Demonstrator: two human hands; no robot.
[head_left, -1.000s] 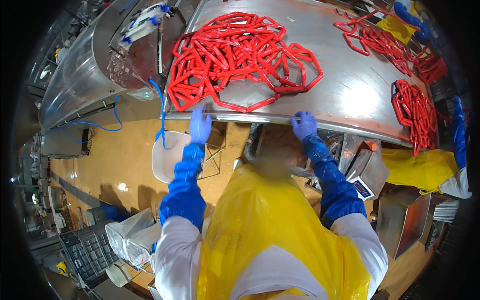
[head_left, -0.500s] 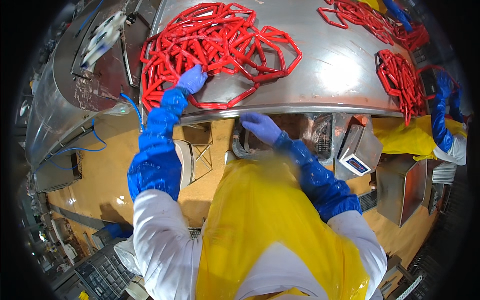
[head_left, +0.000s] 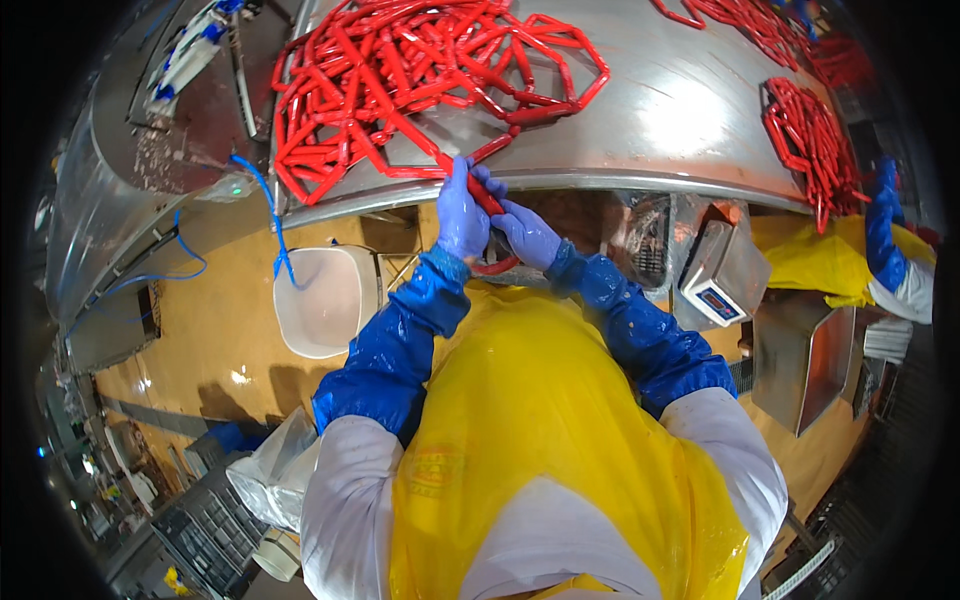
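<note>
1. Through the head camera I see my left hand (head_left: pixel 463 215), in a purple glove, just in front of the near edge of the metal table (head_left: pixel 645 75), fingers wrapped around a red link strand (head_left: pixel 485 194).
2. My right hand (head_left: pixel 528 236), gloved alike, sits just beside the left and pinches the lower end of the same link; the grip looks narrow, though I cannot tell exactly how the hidden fingertips lie.
3. The strand slants from the big red pile (head_left: pixel 390 75) on the table's left part, across the table edge, into my hands; a curved red piece also shows below them, near the yellow apron (head_left: pixel 540 400).
4. A smaller red pile (head_left: pixel 805 140) lies well apart, at the table's right end.
5. Just beyond that, I see a co-worker's blue sleeve (head_left: pixel 885 245).
6. Below the table edge, a white tub (head_left: pixel 322 305) stands left of my hands, and a scale (head_left: pixel 712 272) sits to their right.
7. A blue hose (head_left: pixel 268 200) hangs near the table's left corner.
</note>
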